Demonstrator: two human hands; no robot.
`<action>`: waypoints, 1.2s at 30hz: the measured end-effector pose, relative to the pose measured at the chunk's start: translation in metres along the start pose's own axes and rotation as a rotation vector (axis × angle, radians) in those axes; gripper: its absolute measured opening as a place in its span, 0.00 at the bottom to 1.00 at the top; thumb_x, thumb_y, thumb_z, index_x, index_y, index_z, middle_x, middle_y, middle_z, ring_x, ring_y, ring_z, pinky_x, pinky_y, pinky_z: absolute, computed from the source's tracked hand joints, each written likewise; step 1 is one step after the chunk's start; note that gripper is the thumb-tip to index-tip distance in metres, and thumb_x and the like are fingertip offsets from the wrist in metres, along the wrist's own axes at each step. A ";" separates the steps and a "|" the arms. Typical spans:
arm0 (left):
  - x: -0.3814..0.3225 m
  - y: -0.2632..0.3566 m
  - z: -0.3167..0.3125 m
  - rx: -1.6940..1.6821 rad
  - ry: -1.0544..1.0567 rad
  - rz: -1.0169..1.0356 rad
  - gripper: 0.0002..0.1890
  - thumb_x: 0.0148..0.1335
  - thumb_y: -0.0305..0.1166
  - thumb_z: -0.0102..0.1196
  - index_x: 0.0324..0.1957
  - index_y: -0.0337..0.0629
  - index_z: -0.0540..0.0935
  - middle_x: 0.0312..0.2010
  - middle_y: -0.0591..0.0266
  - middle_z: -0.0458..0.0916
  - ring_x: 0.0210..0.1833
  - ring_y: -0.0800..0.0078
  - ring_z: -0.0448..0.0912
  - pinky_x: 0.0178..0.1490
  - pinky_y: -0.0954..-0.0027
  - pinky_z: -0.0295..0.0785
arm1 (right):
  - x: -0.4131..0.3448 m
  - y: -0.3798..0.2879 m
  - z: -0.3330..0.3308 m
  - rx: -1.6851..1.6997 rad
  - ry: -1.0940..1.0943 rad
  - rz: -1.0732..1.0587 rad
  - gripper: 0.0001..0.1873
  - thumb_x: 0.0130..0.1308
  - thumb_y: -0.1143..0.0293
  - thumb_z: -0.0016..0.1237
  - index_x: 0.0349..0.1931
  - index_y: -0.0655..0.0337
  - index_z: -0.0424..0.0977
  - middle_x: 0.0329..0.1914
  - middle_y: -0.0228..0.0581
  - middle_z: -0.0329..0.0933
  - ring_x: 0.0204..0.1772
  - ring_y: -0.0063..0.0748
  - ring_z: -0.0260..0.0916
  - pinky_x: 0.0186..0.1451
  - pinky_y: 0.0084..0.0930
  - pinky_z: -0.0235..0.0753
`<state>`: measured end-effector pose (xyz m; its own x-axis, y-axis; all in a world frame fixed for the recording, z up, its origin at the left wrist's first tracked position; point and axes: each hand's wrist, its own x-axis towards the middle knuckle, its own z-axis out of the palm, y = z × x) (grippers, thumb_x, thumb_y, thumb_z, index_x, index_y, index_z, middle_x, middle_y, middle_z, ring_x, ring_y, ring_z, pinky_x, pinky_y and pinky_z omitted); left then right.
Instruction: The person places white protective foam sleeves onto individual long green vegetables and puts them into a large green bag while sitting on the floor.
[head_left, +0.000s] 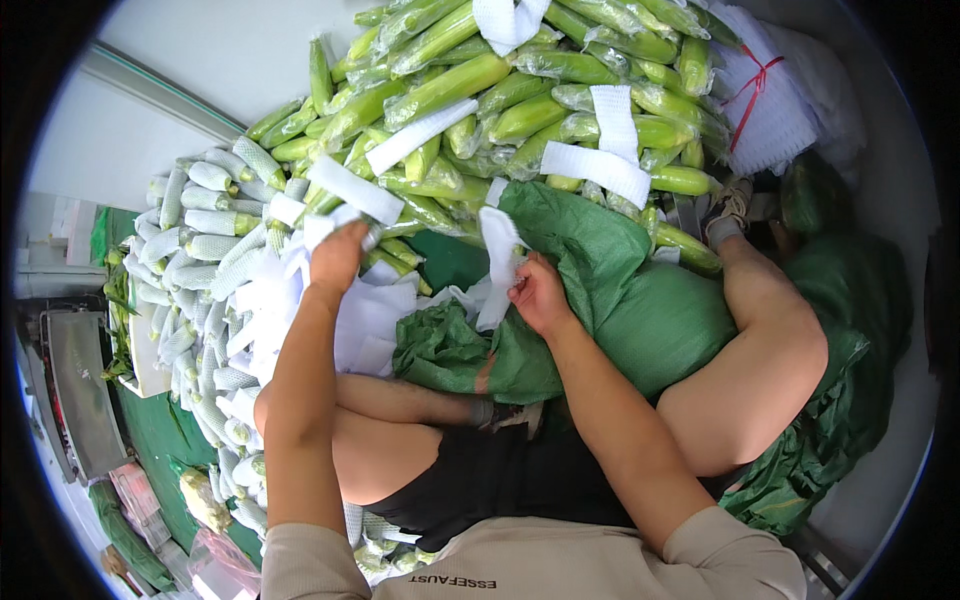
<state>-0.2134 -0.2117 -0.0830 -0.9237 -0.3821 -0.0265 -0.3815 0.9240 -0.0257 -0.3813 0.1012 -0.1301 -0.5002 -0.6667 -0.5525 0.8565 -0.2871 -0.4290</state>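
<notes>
My right hand (540, 295) pinches a white foam net sleeve (498, 244) between thumb and fingers, above an open green woven sack (600, 247). To the left, my left hand (339, 257) is at the edge of the zucchini pile, beside white foam sleeves (356, 189); its fingertips are blurred, and what they touch cannot be made out. Before me lies a large heap of green zucchini (450, 90) in clear plastic film, with several loose foam sleeves (619, 124) on top. Zucchini in foam nets (214, 244) are piled at the left.
A bundle of foam sleeves (772, 97) tied with red string stands at the far right. Loose white sleeves (375, 322) lie by my left knee. Further left are a white foam box (148, 352) with leaves and a metal cart (84, 390). More green sacking (817, 420) is at my right.
</notes>
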 end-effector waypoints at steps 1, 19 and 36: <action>0.005 0.010 -0.019 -0.114 0.042 -0.132 0.12 0.61 0.36 0.56 0.44 0.43 0.77 0.48 0.55 0.79 0.42 0.52 0.80 0.43 0.54 0.76 | 0.004 0.001 -0.002 0.045 -0.035 0.001 0.05 0.57 0.75 0.44 0.30 0.50 0.66 0.24 0.24 0.65 0.28 0.23 0.64 0.29 0.23 0.66; 0.004 0.180 0.003 -0.251 0.025 0.240 0.13 0.49 0.33 0.61 0.40 0.50 0.81 0.43 0.64 0.75 0.41 0.61 0.76 0.36 0.62 0.77 | 0.009 -0.019 0.038 0.010 -0.305 0.034 0.15 0.72 0.63 0.41 0.56 0.54 0.70 0.49 0.36 0.77 0.50 0.30 0.76 0.44 0.27 0.78; -0.002 0.197 0.020 -1.970 -0.016 -0.587 0.17 0.64 0.35 0.56 0.52 0.40 0.79 0.60 0.68 0.69 0.56 0.75 0.69 0.61 0.69 0.59 | 0.056 -0.007 0.041 -0.608 -0.113 -0.162 0.13 0.66 0.69 0.51 0.49 0.61 0.75 0.46 0.33 0.78 0.47 0.23 0.75 0.48 0.23 0.75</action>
<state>-0.2859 -0.0290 -0.1083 -0.7069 -0.5656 -0.4247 -0.0945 -0.5196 0.8492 -0.4106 0.0380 -0.1290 -0.5724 -0.7258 -0.3816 0.5287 0.0290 -0.8483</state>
